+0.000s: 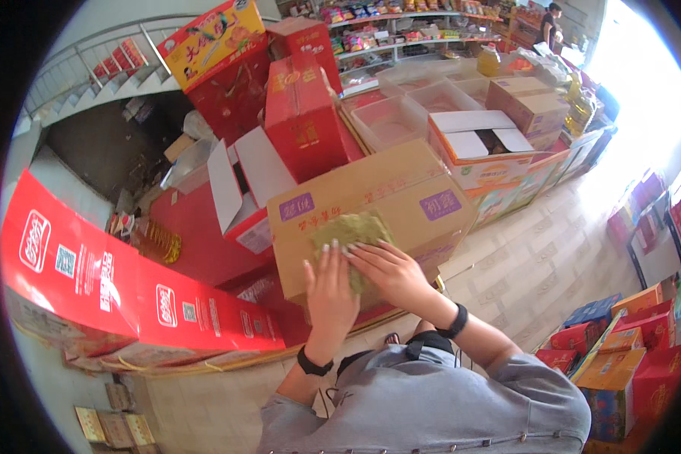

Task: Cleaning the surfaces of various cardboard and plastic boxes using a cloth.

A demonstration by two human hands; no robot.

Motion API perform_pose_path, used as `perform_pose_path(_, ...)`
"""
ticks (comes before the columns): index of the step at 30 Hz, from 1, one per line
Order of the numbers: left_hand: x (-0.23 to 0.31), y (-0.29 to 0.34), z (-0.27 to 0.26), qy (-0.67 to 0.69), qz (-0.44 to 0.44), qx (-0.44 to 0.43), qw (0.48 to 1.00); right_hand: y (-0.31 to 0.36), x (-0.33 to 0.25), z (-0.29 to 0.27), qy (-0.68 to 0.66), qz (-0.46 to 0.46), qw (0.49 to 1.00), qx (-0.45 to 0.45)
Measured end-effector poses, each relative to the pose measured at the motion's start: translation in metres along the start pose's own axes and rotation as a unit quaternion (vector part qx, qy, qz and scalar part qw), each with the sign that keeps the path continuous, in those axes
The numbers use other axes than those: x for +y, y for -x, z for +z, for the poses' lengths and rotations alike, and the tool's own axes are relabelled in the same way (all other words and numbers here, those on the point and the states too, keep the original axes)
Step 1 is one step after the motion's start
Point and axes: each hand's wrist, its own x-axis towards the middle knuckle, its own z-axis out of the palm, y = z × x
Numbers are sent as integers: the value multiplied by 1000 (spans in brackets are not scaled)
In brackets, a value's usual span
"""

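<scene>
A green cloth [362, 227] lies on top of a large brown cardboard box [412, 185] in front of me. Both hands press down on the cloth. My left hand [330, 291] rests on its near left part, fingers stretched out and pointing away from me. My right hand [386, 266] lies flat over its near edge, its fingers reaching left toward the other hand. The fingertips of the two hands nearly meet. Brown tape and purple labels show on the box around the cloth.
Left of the box stand an open white-and-red carton [253, 181], red boxes [299, 113] and a long red box [136, 284]. An oil bottle [157, 240] lies behind that. Beyond are clear plastic bins [390, 121] and an open orange-white carton [477, 147]. Gift boxes [620, 363] stand right.
</scene>
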Motion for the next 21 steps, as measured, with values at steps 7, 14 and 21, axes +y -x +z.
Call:
perform_pose_path(7,73,-54,43,129,158,-40,978,69,41,-51,44,202,977,57)
perform_pose_path(14,143,-105,97,92,155,47,983,62,84,-54,29,307,918,251)
perform_pose_path(21,119,-93,68,135,165,-18,977,62,76,-59,13,296,939,178)
